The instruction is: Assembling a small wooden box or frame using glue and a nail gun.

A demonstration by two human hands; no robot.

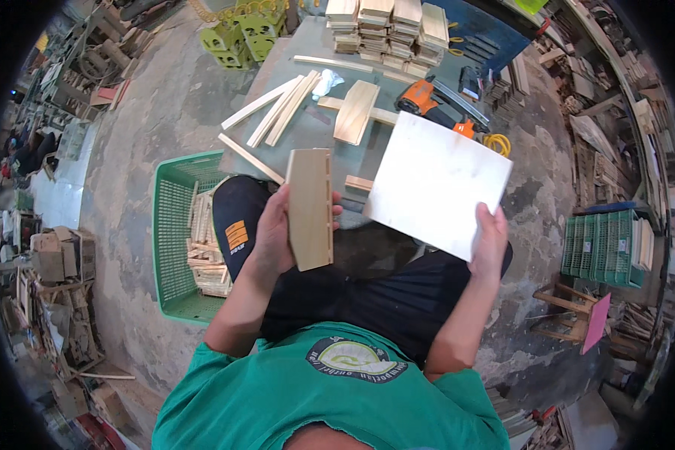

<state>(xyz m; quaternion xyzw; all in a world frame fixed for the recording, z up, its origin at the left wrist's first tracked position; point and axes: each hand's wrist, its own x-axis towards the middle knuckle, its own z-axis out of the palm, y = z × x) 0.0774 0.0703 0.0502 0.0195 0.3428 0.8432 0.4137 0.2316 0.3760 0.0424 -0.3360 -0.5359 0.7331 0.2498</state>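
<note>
My left hand point(274, 229) grips a small wooden assembly point(310, 208), a narrow board with slats along one edge, held upright over my lap. Gripped at its lower right corner by my right hand point(491, 240) is a flat pale square panel point(435, 184), tilted above my right knee. The two pieces are apart, with a gap between them. Just beyond them lies a grey work surface point(315, 127) with loose wooden strips point(277, 109) and a flat board on a crosspiece point(356, 111).
A green plastic basket point(171, 232) of small wood pieces stands at my left. An orange nail gun point(427, 101) with a yellow hose lies on the work surface. Stacked wooden blocks point(390, 30) sit at the back. Green crates point(604, 247) and a small stool point(570, 307) stand at the right.
</note>
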